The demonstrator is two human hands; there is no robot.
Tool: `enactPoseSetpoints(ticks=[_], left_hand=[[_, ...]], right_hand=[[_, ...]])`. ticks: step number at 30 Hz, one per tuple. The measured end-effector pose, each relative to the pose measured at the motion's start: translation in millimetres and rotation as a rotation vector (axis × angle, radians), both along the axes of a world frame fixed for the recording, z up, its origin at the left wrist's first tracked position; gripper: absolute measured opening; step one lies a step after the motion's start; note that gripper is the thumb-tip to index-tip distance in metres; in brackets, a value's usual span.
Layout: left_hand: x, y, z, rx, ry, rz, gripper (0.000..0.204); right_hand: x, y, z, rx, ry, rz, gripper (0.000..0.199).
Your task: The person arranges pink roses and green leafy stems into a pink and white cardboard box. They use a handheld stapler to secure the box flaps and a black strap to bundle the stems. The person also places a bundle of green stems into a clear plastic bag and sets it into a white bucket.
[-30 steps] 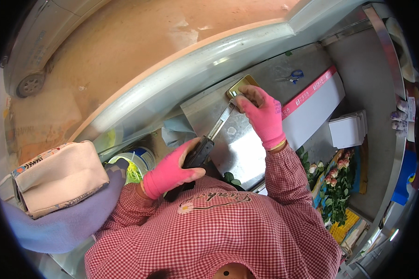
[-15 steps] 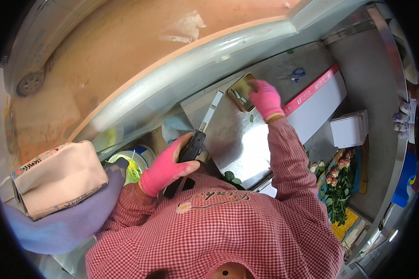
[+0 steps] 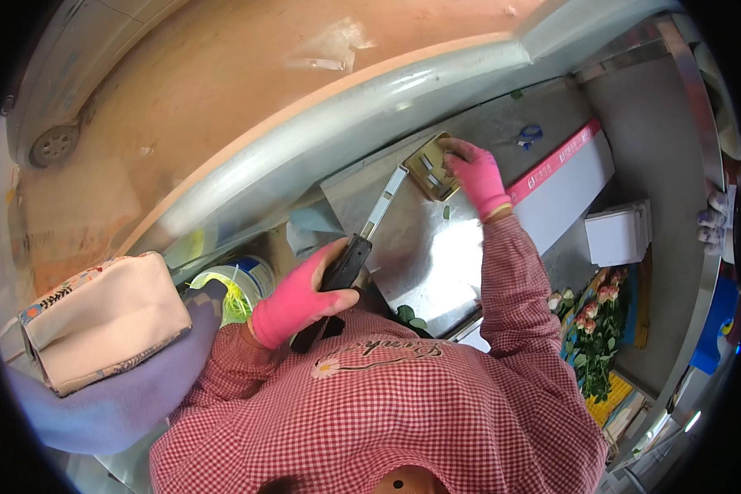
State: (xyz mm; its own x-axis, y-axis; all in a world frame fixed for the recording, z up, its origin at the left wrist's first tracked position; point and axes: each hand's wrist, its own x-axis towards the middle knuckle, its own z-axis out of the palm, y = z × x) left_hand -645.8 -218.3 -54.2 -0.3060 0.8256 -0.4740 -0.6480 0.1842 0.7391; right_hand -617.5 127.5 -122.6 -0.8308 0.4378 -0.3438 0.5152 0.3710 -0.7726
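Note:
In my pink-gloved left hand (image 3: 305,298) is a black stapler (image 3: 348,262), unfolded so that its long metal arm (image 3: 384,202) reaches up and to the right. The tip of that arm comes close to the near-left side of a small gold-coloured tin (image 3: 443,188) on the metal tabletop. A few short silver staple strips (image 3: 426,162) lie inside the tin. My right hand (image 3: 477,174), also in a pink glove, is at the tin's right edge with its fingers drawn together. Whatever the fingertips hold is too small to make out.
Blue-handled scissors (image 3: 530,134) lie beyond my right hand. A long white box (image 3: 564,191) with a red edge is beside my right forearm. White cards (image 3: 616,233) and roses (image 3: 594,317) are to the right. A fabric basket (image 3: 111,321) stands at the left.
My left hand and the stapler have moved slightly right, bringing the metal arm nearer the tin. My right hand has shifted a little right and downward, and more of the tin's inside shows.

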Motion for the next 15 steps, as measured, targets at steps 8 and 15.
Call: enactPoseSetpoints(ticks=[8, 15], left_hand=[[12.6, 3.9, 24.5, 0.030, 0.100, -0.051, 0.087], [31.6, 1.4, 56.9, 0.076, 0.302, -0.137, 0.092]], right_hand=[[43.2, -44.7, 123.9, -0.420, 0.410, -0.040, 0.024], [70.2, -86.6, 192.3, 0.908, 0.268, 0.574, 0.042]])
